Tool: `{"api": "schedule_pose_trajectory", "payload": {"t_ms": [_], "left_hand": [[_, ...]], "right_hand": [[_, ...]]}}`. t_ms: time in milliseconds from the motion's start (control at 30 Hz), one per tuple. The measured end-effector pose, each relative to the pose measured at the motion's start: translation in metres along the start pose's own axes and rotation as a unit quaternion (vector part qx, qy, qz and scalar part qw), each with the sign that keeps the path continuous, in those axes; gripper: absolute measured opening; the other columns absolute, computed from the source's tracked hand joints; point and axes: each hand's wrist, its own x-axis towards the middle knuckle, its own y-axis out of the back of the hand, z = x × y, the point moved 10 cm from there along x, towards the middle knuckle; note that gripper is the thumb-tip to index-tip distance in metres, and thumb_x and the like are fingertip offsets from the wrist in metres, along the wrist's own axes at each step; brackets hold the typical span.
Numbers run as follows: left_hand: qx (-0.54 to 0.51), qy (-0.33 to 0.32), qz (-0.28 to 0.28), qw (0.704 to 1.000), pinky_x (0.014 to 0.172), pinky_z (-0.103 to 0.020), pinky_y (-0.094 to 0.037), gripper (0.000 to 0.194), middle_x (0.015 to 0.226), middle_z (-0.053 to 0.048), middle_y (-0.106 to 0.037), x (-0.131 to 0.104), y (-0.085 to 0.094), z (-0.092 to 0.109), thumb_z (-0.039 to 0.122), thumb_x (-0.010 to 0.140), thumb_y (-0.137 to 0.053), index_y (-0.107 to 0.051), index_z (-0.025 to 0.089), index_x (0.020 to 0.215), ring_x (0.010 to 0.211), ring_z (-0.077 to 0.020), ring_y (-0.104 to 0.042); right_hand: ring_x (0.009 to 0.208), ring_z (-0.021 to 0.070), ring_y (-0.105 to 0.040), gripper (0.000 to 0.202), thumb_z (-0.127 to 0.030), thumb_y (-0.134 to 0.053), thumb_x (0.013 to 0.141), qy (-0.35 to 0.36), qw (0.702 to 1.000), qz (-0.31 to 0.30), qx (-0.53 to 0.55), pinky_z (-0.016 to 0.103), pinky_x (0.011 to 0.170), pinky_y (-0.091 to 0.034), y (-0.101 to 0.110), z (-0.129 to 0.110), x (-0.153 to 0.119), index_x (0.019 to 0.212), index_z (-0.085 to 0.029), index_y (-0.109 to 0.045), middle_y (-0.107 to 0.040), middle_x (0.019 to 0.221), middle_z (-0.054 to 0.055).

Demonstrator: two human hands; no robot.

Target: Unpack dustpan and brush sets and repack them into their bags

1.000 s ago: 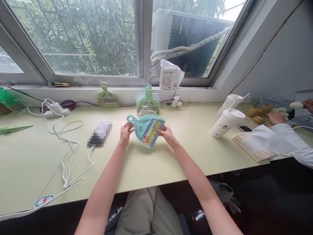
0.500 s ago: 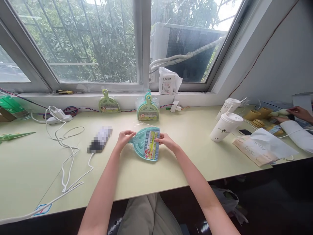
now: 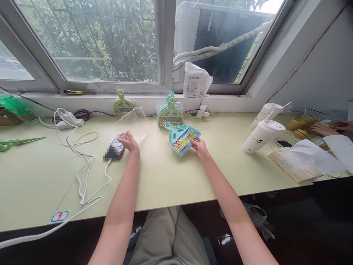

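Observation:
My right hand (image 3: pixel 200 148) grips the brush edge of a turquoise dustpan and brush set (image 3: pixel 182 138), its handle pointing away to the upper left. A colourful label wraps the blue bristles. My left hand (image 3: pixel 128 141) is closed in a pinch on a clear plastic bag (image 3: pixel 139 130), blurred and spread out beyond the fingers. The bag is apart from the turquoise set. Just beneath the left hand lies a phone (image 3: pixel 115 149) on a charging cable. Behind the turquoise set stand more dustpan sets (image 3: pixel 171 112) in a row, a green one in front.
Another green dustpan set (image 3: pixel 121 103) leans against the wall. White cables (image 3: pixel 82 158) and a power strip (image 3: pixel 70 123) lie left on the table (image 3: pixel 165 184). White cups (image 3: pixel 263 136) and a paper bag (image 3: pixel 298 160) stand right. A co-worker's hands (image 3: pixel 325 128) are at far right.
My left hand has moved left with the plastic bag, pulling it off the dustpan set. My right hand has shifted right and away with the set, now tilted. The view has shifted slightly.

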Motion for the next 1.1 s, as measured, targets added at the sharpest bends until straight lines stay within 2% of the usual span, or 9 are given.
{"api": "schedule_pose_trajectory", "payload": {"t_ms": [100,167,267,500,667,733,800,900,1100], "left_hand": [[0.12,-0.086,0.115,0.982,0.12,-0.046,-0.014,0.087,0.16,-0.023,0.0,-0.017,0.023,0.032,0.022,0.086,-0.055,0.003,0.015,0.149,0.15,-0.028,0.003],[0.182,-0.115,0.096,0.972,0.12,-0.051,-0.006,0.101,0.159,-0.023,0.017,-0.028,0.019,0.047,0.023,0.082,-0.061,0.014,0.013,0.15,0.145,-0.0317,0.024],[0.209,-0.133,0.032,0.968,0.117,-0.059,-0.007,0.102,0.158,-0.02,0.023,-0.041,0.004,0.056,0.021,0.08,-0.065,0.006,0.016,0.153,0.143,-0.0337,0.028],[0.237,-0.188,-0.094,0.949,0.11,-0.072,0.0,0.073,0.163,-0.01,-0.004,-0.058,-0.03,0.062,0.009,0.082,-0.055,-0.032,0.025,0.149,0.148,-0.0362,0.012],[0.335,-0.213,-0.141,0.907,0.116,-0.062,-0.016,0.054,0.158,-0.01,-0.027,-0.055,-0.048,0.046,0.016,0.088,-0.051,-0.046,0.027,0.141,0.149,-0.0324,-0.013],[0.258,-0.17,-0.21,0.928,0.111,-0.054,-0.035,0.042,0.146,-0.016,-0.043,-0.06,-0.063,0.028,0.028,0.093,-0.048,-0.052,0.021,0.134,0.139,-0.0319,-0.037],[0.145,-0.05,-0.312,0.938,0.096,-0.047,-0.051,0.047,0.126,-0.017,-0.059,-0.075,-0.085,-0.001,0.043,0.096,-0.042,-0.049,0.018,0.134,0.117,-0.0281,-0.058],[0.026,0.124,-0.435,0.891,0.078,-0.04,-0.058,0.057,0.113,-0.014,-0.065,-0.117,-0.115,-0.033,0.049,0.093,-0.046,-0.039,0.019,0.141,0.095,-0.0232,-0.067],[0.008,0.16,-0.404,0.901,0.071,-0.034,-0.057,0.048,0.106,-0.009,-0.066,-0.121,-0.112,-0.04,0.042,0.088,-0.056,-0.05,0.018,0.129,0.087,-0.0217,-0.066]], "right_hand": [[0.081,0.0187,-0.072,0.025,-0.017,-0.08,0.064,-0.007,0.999,0.039,0.019,0.035,0.081,-0.062,0.014,0.008,0.005,0.084,-0.017,-0.065,-0.074,0.088,0.004],[0.082,0.0186,-0.072,0.025,-0.015,-0.079,0.064,-0.008,0.998,0.052,0.025,0.033,0.079,-0.063,0.019,0.011,0.007,0.085,-0.017,-0.065,-0.074,0.089,0.004],[0.082,0.0182,-0.072,0.025,-0.015,-0.079,0.065,-0.006,0.998,0.061,0.033,0.03,0.078,-0.063,0.024,0.014,0.008,0.086,-0.017,-0.066,-0.074,0.09,0.005],[0.084,0.019,-0.072,0.025,-0.015,-0.079,0.066,0.001,0.998,0.05,0.034,0.03,0.077,-0.064,0.022,0.013,0.004,0.087,-0.017,-0.066,-0.074,0.091,0.005],[0.083,0.0178,-0.072,0.028,-0.016,-0.08,0.066,0.0,0.998,0.042,0.04,0.028,0.077,-0.064,0.017,0.013,0.001,0.09,-0.016,-0.065,-0.074,0.09,0.004],[0.084,0.0177,-0.072,0.029,-0.018,-0.08,0.066,0.003,0.999,0.028,0.038,0.029,0.077,-0.063,0.01,0.012,-0.001,0.091,-0.016,-0.065,-0.074,0.092,0.004],[0.085,0.0174,-0.072,0.03,-0.019,-0.08,0.067,0.008,0.999,0.002,0.035,0.028,0.078,-0.063,-0.001,0.01,-0.004,0.093,-0.017,-0.065,-0.074,0.095,0.004],[0.083,0.0165,-0.072,0.03,-0.023,-0.08,0.07,0.01,0.998,-0.065,0.007,0.028,0.077,-0.062,-0.024,0.006,-0.012,0.095,-0.017,-0.065,-0.074,0.097,0.004],[0.046,0.0125,-0.064,0.026,-0.037,-0.074,0.079,-0.054,0.967,-0.119,-0.217,0.019,0.039,-0.048,-0.029,0.014,-0.014,0.084,-0.012,-0.066,-0.073,0.073,0.008]]}}
